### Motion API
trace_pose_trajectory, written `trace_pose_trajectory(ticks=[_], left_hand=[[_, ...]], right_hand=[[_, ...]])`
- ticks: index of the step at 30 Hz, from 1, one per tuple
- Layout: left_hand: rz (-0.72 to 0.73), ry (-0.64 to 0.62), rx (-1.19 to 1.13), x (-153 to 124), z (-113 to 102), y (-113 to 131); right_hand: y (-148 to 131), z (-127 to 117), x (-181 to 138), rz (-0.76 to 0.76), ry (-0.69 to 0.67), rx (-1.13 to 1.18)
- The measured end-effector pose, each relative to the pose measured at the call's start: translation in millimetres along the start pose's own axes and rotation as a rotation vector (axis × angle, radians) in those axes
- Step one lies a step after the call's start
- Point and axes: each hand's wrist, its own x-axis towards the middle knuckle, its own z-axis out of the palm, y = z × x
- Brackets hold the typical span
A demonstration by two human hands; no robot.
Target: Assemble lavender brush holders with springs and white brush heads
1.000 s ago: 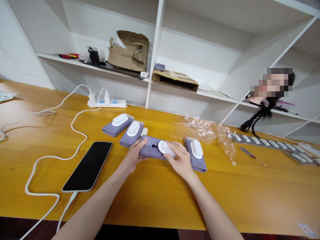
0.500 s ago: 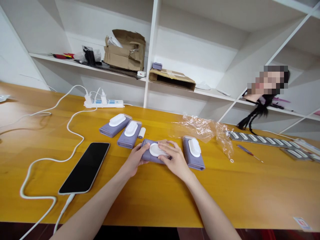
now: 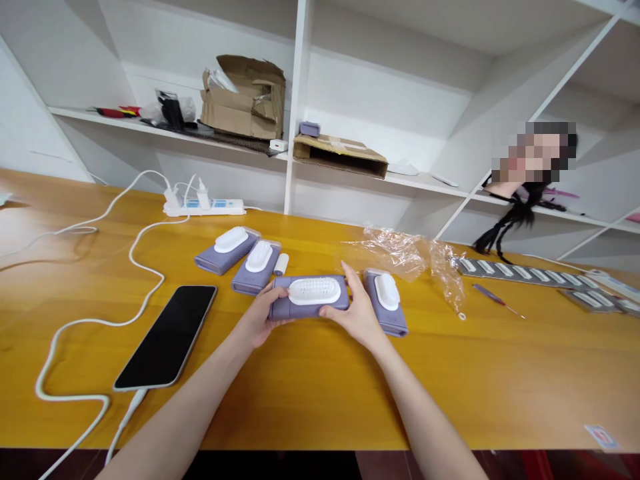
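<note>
A purple rectangular device with a white oval bristled top (image 3: 315, 291) lies crosswise between my hands, its bristles facing up. My left hand (image 3: 260, 315) is closed around its left end, with the thumb on top beside the white oval. At the right end, my right hand (image 3: 357, 310) has its thumb against the near edge and its fingers stretched up at the far corner, holding the device between them. A like purple device (image 3: 387, 303) lies just right of my right hand. Two more, a left device (image 3: 227, 251) and a nearer device (image 3: 256, 268), lie behind my left hand.
A small white cylinder (image 3: 281, 265) lies beside the devices. A phone (image 3: 167, 337) on a white cable is at left, a power strip (image 3: 220, 207) behind. Clear plastic wrap (image 3: 400, 253), a screwdriver (image 3: 495, 300) and a strip of white pieces (image 3: 523, 275) lie to the right.
My right hand has come off the white top and moved to the device's right end, uncovering the bristles. The device now lies more level, and the view has shifted slightly.
</note>
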Motion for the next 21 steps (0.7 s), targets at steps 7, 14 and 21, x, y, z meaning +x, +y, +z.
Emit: trace_pose_trajectory(ticks=[7, 14, 21], left_hand=[[0.01, -0.071, 0.04, -2.2, -1.2, -0.4], [0.022, -0.057, 0.077, 0.5, -2.5, -4.7], [-0.072, -0.025, -0.061, 7.9, -4.2, -6.9]], right_hand=[[0.3, -5.6, -1.3, 0.122, -0.141, 0.04], [3.1, -2.7, -0.7, 0.133, -0.128, 0.047], [-4.3, -3.3, -0.7, 0.126, -0.085, 0.175]])
